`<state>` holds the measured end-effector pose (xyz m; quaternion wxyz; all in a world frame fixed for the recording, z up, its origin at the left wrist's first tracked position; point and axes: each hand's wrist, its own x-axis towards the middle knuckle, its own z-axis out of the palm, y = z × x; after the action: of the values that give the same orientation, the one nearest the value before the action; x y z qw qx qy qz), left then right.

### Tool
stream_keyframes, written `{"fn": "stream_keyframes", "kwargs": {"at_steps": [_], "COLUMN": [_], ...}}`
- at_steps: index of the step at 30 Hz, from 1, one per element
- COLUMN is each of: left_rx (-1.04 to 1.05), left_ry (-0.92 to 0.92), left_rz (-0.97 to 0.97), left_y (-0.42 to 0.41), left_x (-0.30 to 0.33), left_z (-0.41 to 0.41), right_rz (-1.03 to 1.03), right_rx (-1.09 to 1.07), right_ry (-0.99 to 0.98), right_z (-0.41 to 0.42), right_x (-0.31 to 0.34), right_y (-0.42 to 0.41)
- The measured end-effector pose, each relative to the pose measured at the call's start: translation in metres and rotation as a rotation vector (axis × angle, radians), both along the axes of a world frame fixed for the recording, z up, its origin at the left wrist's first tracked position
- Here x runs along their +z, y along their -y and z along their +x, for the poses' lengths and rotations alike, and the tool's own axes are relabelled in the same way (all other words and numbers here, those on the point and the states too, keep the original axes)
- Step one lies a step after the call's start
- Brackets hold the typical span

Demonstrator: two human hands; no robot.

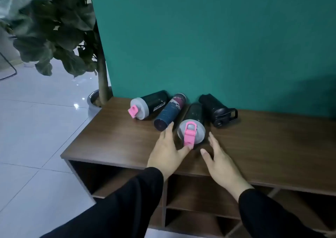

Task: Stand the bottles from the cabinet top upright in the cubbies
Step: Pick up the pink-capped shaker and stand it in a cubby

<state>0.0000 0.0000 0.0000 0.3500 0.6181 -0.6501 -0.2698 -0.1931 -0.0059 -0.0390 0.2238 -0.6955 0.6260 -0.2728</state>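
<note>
Four bottles are lying on their sides on the brown wooden cabinet top (254, 139), against the teal wall (218, 37); none is standing in the cubbies (198, 192) below, whose dark open compartments are showing under the front edge.

The left hand (167, 152) is reaching forward with fingers spread and open, holding nothing yet; its thumb is touching the pink flip tab at the near end of the middle shaker bottle (191, 128), while its fingertips are lying beside the base of the blue bottle (169, 110). The right hand (220, 161) is also spread open and empty, hovering just to the right of the same shaker's grey lid — whether it is touching the lid cannot be told.

That middle shaker bottle is pointing its lid toward the camera, its dark green body running back toward the wall; the blue bottle, with a maroon band near its far end, is lying just left of it, at a slant. Further left, a second dark shaker bottle (151, 104) with a grey lid and pink tab is lying with its lid facing left — near the cabinet's left end; on the right, a black bottle (216, 110) with a loop handle is lying apart from the hands.

Both arms are wearing black sleeves (127, 201); a large-leaved potted plant (60, 37) is standing on the pale tiled floor (36, 128) beside the cabinet's left end.
</note>
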Motion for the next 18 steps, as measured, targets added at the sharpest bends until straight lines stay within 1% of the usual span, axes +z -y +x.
{"fn": "stream_keyframes", "kwargs": {"at_steps": [2, 3, 6, 9, 12, 16, 17, 18], "left_rx": [0.044, 0.047, 0.043, 0.095, 0.157, 0.177, 0.174, 0.160], "left_ry": [-0.163, -0.207, -0.254, -0.292, -0.323, -0.385, -0.364, -0.330], "left_rz": [0.023, 0.043, 0.100, 0.067, 0.023, -0.068, -0.092, -0.116], "left_y": [0.016, 0.024, 0.044, 0.047, 0.036, 0.000, -0.013, -0.027], "left_x": [-0.002, -0.003, -0.008, -0.011, -0.005, 0.015, 0.021, 0.027], "left_z": [-0.012, -0.018, -0.033, -0.042, -0.038, -0.005, 0.008, 0.022], "right_rz": [-0.005, -0.009, 0.018, -0.001, -0.050, -0.073, -0.092, -0.157], "right_rx": [0.005, 0.015, 0.020, -0.006, -0.006, 0.055, 0.077, 0.092], "right_ry": [0.086, 0.109, 0.232, 0.377, 0.405, 0.452, 0.446, 0.403], "right_z": [0.003, 0.005, 0.013, 0.021, 0.034, 0.057, 0.063, 0.066], "right_x": [-0.002, -0.002, 0.000, 0.004, 0.012, 0.030, 0.034, 0.039], "right_y": [0.010, 0.016, 0.022, 0.017, -0.004, -0.046, -0.058, -0.070]}}
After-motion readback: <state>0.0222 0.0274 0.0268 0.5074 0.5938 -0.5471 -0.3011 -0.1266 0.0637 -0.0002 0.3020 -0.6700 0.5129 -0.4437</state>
